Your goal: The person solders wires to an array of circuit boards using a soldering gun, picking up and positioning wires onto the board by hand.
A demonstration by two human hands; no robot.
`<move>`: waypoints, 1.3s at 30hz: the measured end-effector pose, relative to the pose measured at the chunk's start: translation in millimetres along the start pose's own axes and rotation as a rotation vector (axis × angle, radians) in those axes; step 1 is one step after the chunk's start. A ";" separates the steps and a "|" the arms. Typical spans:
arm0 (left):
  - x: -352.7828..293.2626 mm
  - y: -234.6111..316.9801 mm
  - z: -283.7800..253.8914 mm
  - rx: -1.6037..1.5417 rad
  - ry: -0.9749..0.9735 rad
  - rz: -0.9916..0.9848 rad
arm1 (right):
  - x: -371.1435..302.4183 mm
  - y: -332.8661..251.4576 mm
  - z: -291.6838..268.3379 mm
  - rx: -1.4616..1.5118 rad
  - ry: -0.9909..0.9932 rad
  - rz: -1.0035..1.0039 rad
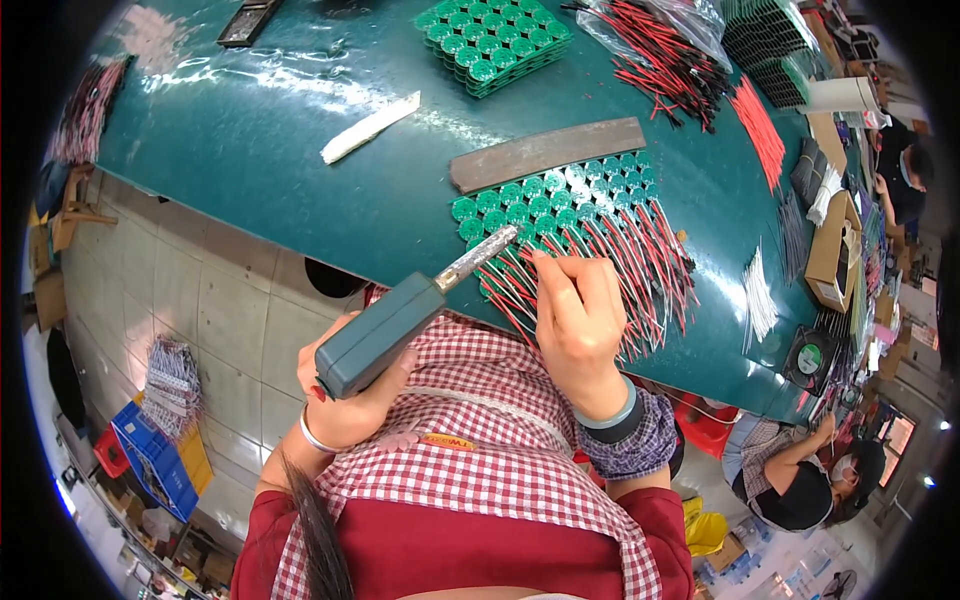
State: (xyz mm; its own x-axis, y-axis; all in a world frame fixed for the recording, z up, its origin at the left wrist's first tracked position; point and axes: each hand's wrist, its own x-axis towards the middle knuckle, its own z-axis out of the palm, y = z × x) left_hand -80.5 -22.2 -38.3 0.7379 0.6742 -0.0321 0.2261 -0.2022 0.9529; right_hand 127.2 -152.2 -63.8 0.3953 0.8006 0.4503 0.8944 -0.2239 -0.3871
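My left hand [345, 405] is wrapped round the body of a dark green soldering gun [380, 335]. Its stained metal barrel [475, 260] points up and right, the tip over the near edge of a panel of round green circuit boards [540, 205]. Many red, black and white wires [640, 270] run from the panel's near rows toward me. Just right of the tip, my right hand [580, 325] pinches at the wire ends; a wire seems to be between finger and thumb, partly hidden. A flat grey-brown bar [550, 155] lies along the panel's far edge.
On the green table [250, 150] are stacked green board panels [495, 40], a white strip [372, 127], red and black wire bundles [670, 65], white wires [758, 300] and a small fan [808, 358]. A co-worker [800, 470] sits to the right. Blue crates [155, 455] stand on the floor.
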 end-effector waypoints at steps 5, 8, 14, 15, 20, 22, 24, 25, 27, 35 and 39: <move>-1.6 -3.4 0.8 0.018 0.007 0.023 | -1.8 0.8 4.9 -0.020 -0.014 -0.004; -3.0 -3.9 0.4 -0.001 0.008 0.001 | -1.4 0.4 5.1 -0.032 -0.022 -0.008; -4.0 -6.4 2.0 -0.017 0.005 -0.018 | -1.7 0.3 5.0 -0.052 -0.038 -0.008; -4.0 -7.1 2.5 -0.025 0.010 -0.018 | -1.7 0.2 5.1 -0.057 -0.037 -0.010; -1.5 -6.0 2.7 0.002 0.008 -0.002 | -2.1 0.1 5.7 -0.069 -0.040 -0.009; -0.7 -5.0 2.9 0.006 0.007 0.002 | -2.5 1.4 6.1 -0.066 -0.042 -0.010; -0.9 -2.9 1.9 0.006 -0.004 -0.020 | -2.8 2.0 6.2 -0.067 -0.042 -0.010; -1.7 -3.3 1.1 0.006 -0.004 -0.019 | -2.9 2.1 6.1 -0.068 -0.043 -0.009; -3.3 -4.4 -1.1 0.044 0.002 0.031 | -2.5 2.3 5.8 -0.069 -0.043 -0.009; -6.2 -5.2 -0.3 -0.006 0.034 0.002 | -2.2 1.5 5.5 -0.070 -0.043 -0.010; -6.2 -2.9 -3.6 -0.023 0.026 -0.042 | -0.9 -1.6 3.6 -0.060 -0.018 -0.015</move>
State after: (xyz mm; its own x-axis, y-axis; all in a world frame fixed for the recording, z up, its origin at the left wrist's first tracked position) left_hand -88.0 -23.3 -39.8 0.7112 0.6999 -0.0649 0.2420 -0.1571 0.9575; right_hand 124.7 -150.6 -66.5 0.3787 0.8137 0.4411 0.9113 -0.2446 -0.3312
